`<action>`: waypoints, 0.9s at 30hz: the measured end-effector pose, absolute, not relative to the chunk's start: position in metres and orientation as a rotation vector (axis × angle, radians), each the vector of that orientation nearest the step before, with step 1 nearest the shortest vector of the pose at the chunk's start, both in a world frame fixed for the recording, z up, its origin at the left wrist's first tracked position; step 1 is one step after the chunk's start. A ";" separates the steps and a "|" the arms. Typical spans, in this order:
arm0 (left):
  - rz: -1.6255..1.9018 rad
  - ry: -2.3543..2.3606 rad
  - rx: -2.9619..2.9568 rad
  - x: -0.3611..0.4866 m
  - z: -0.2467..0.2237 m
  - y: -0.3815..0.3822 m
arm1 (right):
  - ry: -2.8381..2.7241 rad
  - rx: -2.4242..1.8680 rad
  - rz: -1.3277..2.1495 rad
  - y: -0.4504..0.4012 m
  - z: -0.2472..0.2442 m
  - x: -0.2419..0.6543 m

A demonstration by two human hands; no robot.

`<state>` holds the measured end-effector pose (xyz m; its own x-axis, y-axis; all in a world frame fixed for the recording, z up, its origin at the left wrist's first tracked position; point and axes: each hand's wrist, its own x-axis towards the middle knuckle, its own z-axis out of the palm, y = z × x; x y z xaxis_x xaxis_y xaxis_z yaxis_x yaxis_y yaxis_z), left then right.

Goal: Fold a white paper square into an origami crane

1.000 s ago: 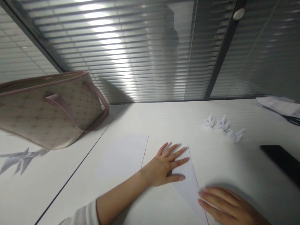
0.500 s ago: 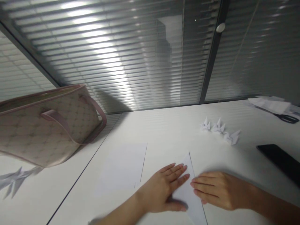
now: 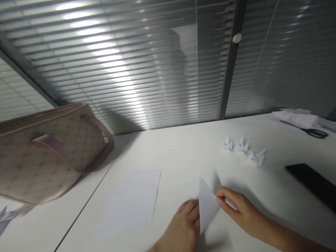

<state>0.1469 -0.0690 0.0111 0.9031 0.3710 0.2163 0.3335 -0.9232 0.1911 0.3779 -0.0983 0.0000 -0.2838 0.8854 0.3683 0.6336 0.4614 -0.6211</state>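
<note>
A folded white sheet of paper [image 3: 207, 205], triangular in outline, is held up off the white table between my two hands. My right hand [image 3: 240, 210] pinches its right corner between thumb and forefinger. At the left edge, my left hand [image 3: 185, 224] has its fingers curled behind the paper, so the fingertips are hidden. Left of my hands a flat white sheet [image 3: 131, 199] lies on the table, with a small paper strip [image 3: 149, 221] by its lower right corner.
Several folded paper cranes include a small group [image 3: 242, 146] toward the back right. A black phone-like slab [image 3: 312, 183] lies at the right, with black-handled scissors [image 3: 316, 133] and loose papers [image 3: 296, 118] behind. A quilted handbag [image 3: 49, 154] stands at the left. Blinds [image 3: 157, 70] back the table [image 3: 178, 150].
Both hands lay on the folded paper against the table before; now the paper is raised and turned. My right hand has gone from flat fingers to a pinch. The view has shifted slightly.
</note>
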 end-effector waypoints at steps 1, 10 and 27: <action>0.392 0.547 2.934 0.149 0.007 -0.072 | -1.958 -1.326 0.518 -0.098 0.001 0.379; 0.561 0.565 3.061 0.158 -0.029 -0.090 | -1.838 -1.503 0.775 -0.108 -0.004 0.379; 0.728 0.654 3.025 0.165 -0.033 -0.093 | -1.526 -1.428 0.958 -0.109 -0.004 0.377</action>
<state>0.1646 -0.0930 -0.0335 0.8107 0.3825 0.4433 0.3998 -0.9148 0.0582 0.3769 -0.1089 -0.0045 -0.0229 0.9977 0.0638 0.3756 0.0677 -0.9243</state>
